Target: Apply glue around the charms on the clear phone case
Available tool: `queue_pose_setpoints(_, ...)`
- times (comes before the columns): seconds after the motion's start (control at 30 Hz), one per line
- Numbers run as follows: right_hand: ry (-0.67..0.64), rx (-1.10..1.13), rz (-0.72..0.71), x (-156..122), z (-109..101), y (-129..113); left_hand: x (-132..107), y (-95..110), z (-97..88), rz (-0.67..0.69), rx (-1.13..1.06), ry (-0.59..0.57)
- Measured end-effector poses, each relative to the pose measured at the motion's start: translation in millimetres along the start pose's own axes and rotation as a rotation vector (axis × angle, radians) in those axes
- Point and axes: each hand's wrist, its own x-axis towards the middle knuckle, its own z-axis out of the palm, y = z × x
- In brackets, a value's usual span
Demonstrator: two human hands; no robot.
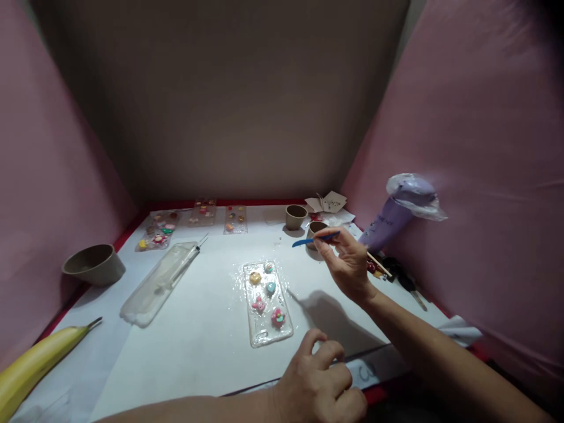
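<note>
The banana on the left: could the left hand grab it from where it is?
Probably yes. The left hand rests near the front edge by the clear phone case, and only bare white paper lies between it and the banana. Nothing stands in the way.

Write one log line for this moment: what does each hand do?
right hand: holds blue stick by small cup | left hand: curled, near clear phone case

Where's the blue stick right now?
Head view, right of centre: the blue stick is pinched in the right hand, beside a small brown cup, beyond the decorated clear case.
</note>
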Motion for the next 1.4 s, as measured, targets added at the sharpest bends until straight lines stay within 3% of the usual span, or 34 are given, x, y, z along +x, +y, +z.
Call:
queue_pose_setpoints(0.23, 0.187, 0.011, -0.185, 42.7, -25.5, -32.2, -2.9, 3.6, -6.8, -0.048, -0.048, -0.153)
queue_pose_setpoints(0.37, 0.28, 0.062, -0.188, 57.3, -18.0, -37.3, -3.2, 4.4, -7.6, -0.079, -0.056, -0.178)
queue_pose_setpoints(0.63, 0.156, 0.142, 0.036, 26.4, 10.7, -3.9, -3.7, -0.3, 0.8, -0.041, -0.026, -0.025)
queue_pose_setpoints(0.83, 0.08, 0.024, 0.044, 8.5, 22.1, 22.5, -4.6, -3.1, 4.0, -0.035, -0.04, 0.0)
queue_pose_setpoints(1.0, 0.036, -0.154, -0.146, -1.1, 31.6, 39.5, -5.2, -6.7, 7.9, -0.019, -0.037, 0.059)
queue_pose_setpoints(1.1, 0.019, -0.207, -0.188, -3.6, 35.4, 45.1, -5.3, -7.7, 11.9, -0.028, -0.015, 0.099)
queue_pose_setpoints(1.4, -0.003, -0.294, -0.065, -1.0, 36.1, 57.5, 6.6, -7.0, 10.6, -0.147, 0.066, 0.166)
